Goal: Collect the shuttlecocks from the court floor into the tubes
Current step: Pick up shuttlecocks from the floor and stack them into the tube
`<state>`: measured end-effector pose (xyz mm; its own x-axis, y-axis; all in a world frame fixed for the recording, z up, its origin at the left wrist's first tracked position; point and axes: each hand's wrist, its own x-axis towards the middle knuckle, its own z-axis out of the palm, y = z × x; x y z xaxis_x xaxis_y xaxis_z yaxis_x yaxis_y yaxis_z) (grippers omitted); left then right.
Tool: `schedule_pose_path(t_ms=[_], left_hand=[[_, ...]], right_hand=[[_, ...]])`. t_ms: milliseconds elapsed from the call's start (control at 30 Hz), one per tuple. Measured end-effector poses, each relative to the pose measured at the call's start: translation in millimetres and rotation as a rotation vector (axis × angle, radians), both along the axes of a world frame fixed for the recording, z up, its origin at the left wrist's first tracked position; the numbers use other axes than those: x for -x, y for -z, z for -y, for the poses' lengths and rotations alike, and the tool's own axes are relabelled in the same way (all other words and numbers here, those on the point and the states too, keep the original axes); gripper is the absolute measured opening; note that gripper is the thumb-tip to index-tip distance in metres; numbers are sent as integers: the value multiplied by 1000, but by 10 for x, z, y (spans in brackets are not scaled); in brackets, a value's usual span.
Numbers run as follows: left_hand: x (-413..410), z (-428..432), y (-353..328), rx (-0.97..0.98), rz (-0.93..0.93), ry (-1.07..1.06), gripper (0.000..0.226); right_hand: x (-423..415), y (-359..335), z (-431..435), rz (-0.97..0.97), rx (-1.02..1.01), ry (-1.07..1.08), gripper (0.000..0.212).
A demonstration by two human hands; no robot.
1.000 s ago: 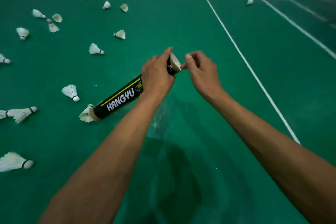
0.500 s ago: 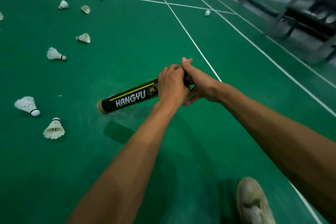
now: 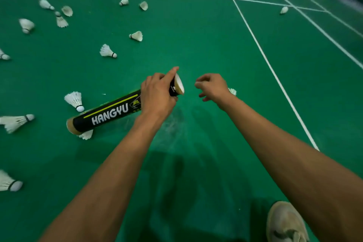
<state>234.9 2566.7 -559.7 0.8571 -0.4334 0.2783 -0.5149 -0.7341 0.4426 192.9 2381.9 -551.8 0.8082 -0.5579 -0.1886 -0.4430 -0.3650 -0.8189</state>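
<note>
The left hand (image 3: 159,94) wraps its grip round the HANGYU tube (image 3: 110,113) near its open mouth, above the court floor (image 3: 196,45). The right hand (image 3: 213,87) hangs beside that mouth, grip loose and empty. The likely next move is to pinch the shuttlecock (image 3: 233,91) just behind it; many more lie leftward.

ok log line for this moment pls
left hand: grips black tube | right hand: empty, apart from tube's open end | shuttlecocks: many loose on court floor

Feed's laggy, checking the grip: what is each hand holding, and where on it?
Left hand grips the black tube near its far end. Right hand holds nothing.
</note>
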Motion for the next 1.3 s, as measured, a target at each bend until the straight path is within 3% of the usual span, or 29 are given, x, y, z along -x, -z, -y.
schedule_pose_path(t_ms=[167, 300, 400, 600, 667, 733, 833, 933, 1033, 1133, 1200, 1300], left_hand=[[-9, 546, 69, 3, -21, 19, 91], [-71, 977, 175, -63, -1, 71, 92], [-177, 1142, 220, -126, 31, 55, 93], [-307, 1155, 171, -265, 4, -3, 95], [-377, 1020, 80, -288, -8, -47, 95], [-449, 918, -25, -334, -19, -102, 95], [-554, 835, -105, -332, 14, -164, 93], [-595, 805, -56, -319, -2, -184, 92], [-612, 714, -41, -294, -46, -215, 93], [-622, 565, -132, -186, -53, -236, 91], [-621, 364, -217, -113, -48, -248, 88], [-637, -120, -326, -94, -72, -282, 93]], right_hand=[[-51, 598, 533, -262, 124, -61, 27], [-223, 846, 1149, -323, 278, 9, 52], [-344, 995, 1594, -379, 355, 60, 55], [-256, 1430, 1930, -322, 271, -15, 75], [-147, 1608, 1840, -292, 270, -24, 67], [-107, 1709, 1724, -278, 250, -1, 47], [-350, 1597, 1432, -156, -95, 136, 17], [-775, 1113, 1140, 111, -528, 192, 17], [-1013, 384, 818, 298, -603, 21, 15], [-1040, -46, 391, 343, -451, -294, 21], [-976, -167, 30, 276, -465, -488, 29], [-872, -298, -428, 23, -545, -656, 52]])
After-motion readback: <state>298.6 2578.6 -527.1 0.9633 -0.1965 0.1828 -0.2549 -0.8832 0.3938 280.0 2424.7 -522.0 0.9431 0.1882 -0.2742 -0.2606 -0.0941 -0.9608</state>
